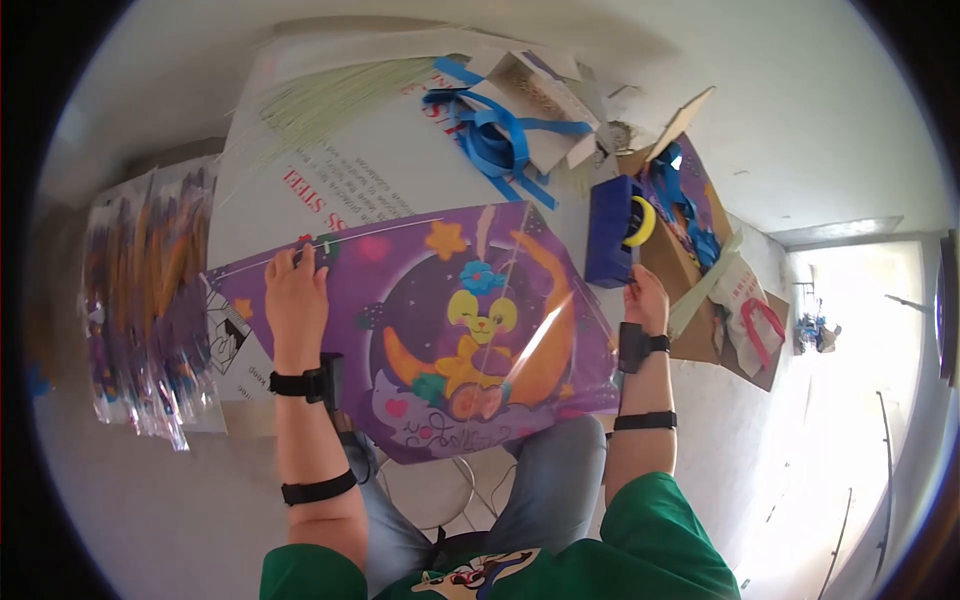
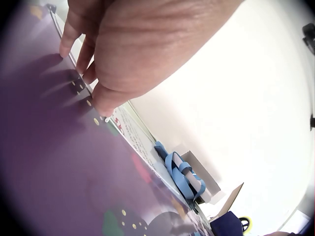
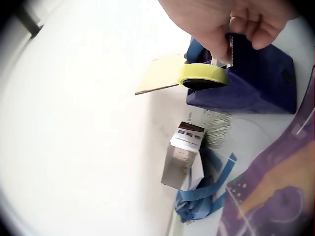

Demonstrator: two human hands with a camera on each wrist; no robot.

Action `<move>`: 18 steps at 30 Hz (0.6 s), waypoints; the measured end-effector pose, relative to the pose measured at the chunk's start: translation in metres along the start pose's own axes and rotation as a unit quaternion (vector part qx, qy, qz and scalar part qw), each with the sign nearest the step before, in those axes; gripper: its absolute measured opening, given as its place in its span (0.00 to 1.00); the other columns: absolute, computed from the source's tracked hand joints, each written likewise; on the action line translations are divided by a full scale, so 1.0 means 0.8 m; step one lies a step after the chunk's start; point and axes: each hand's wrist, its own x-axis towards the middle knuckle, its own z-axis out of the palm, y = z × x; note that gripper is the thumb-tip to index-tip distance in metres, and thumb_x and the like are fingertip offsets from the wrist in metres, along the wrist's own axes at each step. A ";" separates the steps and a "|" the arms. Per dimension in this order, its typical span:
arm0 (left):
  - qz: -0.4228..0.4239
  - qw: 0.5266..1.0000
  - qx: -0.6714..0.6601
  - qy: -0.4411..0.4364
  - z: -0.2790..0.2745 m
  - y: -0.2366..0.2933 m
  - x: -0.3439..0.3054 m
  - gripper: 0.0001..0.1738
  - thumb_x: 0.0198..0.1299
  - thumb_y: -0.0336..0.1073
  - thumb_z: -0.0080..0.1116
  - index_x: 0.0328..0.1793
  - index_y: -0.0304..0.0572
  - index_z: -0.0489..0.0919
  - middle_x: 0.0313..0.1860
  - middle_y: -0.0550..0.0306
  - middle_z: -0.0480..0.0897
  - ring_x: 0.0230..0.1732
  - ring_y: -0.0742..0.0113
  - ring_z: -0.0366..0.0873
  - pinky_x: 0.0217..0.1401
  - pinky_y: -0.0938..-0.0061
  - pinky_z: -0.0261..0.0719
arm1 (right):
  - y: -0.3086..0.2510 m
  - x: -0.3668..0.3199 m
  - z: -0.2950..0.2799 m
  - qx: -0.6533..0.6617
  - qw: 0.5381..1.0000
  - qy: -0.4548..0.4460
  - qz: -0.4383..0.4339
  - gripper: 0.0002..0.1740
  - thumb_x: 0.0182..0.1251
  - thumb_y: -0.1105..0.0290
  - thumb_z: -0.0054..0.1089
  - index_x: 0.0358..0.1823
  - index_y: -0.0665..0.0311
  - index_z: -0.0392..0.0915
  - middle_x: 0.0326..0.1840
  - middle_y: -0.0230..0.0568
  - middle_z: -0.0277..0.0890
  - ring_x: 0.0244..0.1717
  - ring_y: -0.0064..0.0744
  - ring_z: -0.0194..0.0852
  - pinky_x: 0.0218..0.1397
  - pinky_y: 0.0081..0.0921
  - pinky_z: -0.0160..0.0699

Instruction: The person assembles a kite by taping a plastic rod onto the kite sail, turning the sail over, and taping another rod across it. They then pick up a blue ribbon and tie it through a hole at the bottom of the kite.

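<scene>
A large purple kite sheet, printed with a yellow rabbit-like figure on an orange moon, spreads across the table edge and over the person's lap. Along its far edge runs a thin white rod. My left hand presses its fingertips and thumb down on that rod and edge, near the left corner. My right hand is at the front of a blue tape dispenser with a yellow-cored roll. In the right wrist view, its thumb and forefinger pinch the clear tape beside the toothed cutter.
Blue ribbon lies by an open white box at the back. Thin pale sticks are spread at the back left. Packed plastic bags lie left. A cardboard box holding more material stands right, beside the dispenser.
</scene>
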 end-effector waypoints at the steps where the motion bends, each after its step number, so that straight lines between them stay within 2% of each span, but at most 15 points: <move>1: -0.007 1.000 0.010 0.000 0.001 -0.001 0.001 0.21 0.62 0.36 0.60 0.61 0.41 0.78 0.55 0.49 0.75 0.61 0.47 0.71 0.58 0.61 0.77 | 0.004 0.005 -0.005 0.065 0.998 0.004 0.019 0.09 0.69 0.68 0.62 0.45 0.63 0.81 0.35 0.29 0.81 0.34 0.19 0.76 0.37 0.18 0.77; 5: -0.005 1.000 -0.007 -0.002 0.002 -0.001 0.001 0.22 0.60 0.36 0.61 0.61 0.42 0.78 0.55 0.50 0.75 0.61 0.47 0.71 0.59 0.60 0.76 | 0.011 0.004 -0.003 0.126 0.991 -0.030 0.026 0.07 0.69 0.69 0.61 0.43 0.64 0.81 0.36 0.31 0.81 0.34 0.20 0.76 0.38 0.18 0.78; 7: -0.011 1.000 -0.027 -0.003 0.002 -0.008 0.000 0.22 0.60 0.36 0.61 0.61 0.42 0.78 0.55 0.50 0.75 0.61 0.47 0.71 0.59 0.60 0.75 | 0.005 -0.005 -0.001 0.079 0.997 0.012 -0.007 0.06 0.68 0.72 0.60 0.41 0.66 0.81 0.37 0.35 0.80 0.36 0.22 0.76 0.41 0.20 0.80; 10: 0.044 0.999 0.011 0.000 0.010 -0.006 0.004 0.22 0.60 0.36 0.61 0.61 0.43 0.78 0.55 0.50 0.75 0.61 0.48 0.71 0.59 0.60 0.75 | 0.017 -0.009 -0.006 0.068 0.995 0.011 -0.069 0.04 0.67 0.76 0.59 0.39 0.69 0.80 0.38 0.38 0.80 0.38 0.24 0.77 0.43 0.22 0.82; 11: 0.020 1.000 0.006 -0.003 0.005 -0.002 0.003 0.22 0.60 0.36 0.61 0.61 0.43 0.78 0.55 0.50 0.75 0.61 0.48 0.71 0.60 0.61 0.75 | 0.017 -0.013 -0.004 0.067 0.995 0.022 -0.077 0.04 0.67 0.76 0.59 0.39 0.69 0.80 0.38 0.38 0.80 0.38 0.24 0.77 0.43 0.22 0.82; 12: -0.006 1.000 0.002 -0.007 0.001 -0.001 0.001 0.22 0.61 0.36 0.61 0.61 0.43 0.78 0.56 0.50 0.75 0.60 0.48 0.71 0.60 0.61 0.75 | 0.020 -0.017 0.002 0.080 0.994 0.034 -0.072 0.04 0.66 0.76 0.60 0.39 0.70 0.80 0.38 0.39 0.80 0.39 0.26 0.77 0.44 0.22 0.82; 17: -0.013 1.000 0.002 0.000 0.004 -0.005 0.000 0.21 0.60 0.36 0.61 0.61 0.42 0.78 0.56 0.50 0.75 0.60 0.49 0.71 0.60 0.62 0.75 | 0.013 -0.029 0.017 0.095 0.993 0.038 -0.059 0.04 0.65 0.78 0.60 0.38 0.73 0.80 0.39 0.41 0.79 0.40 0.28 0.78 0.47 0.23 0.82; 18: 0.018 1.000 0.010 0.009 0.006 -0.006 0.002 0.21 0.60 0.36 0.61 0.60 0.41 0.79 0.55 0.50 0.75 0.60 0.49 0.71 0.59 0.62 0.75 | 0.009 -0.029 0.013 0.054 0.996 0.048 -0.053 0.05 0.66 0.78 0.60 0.38 0.74 0.79 0.39 0.41 0.79 0.41 0.29 0.78 0.48 0.23 0.81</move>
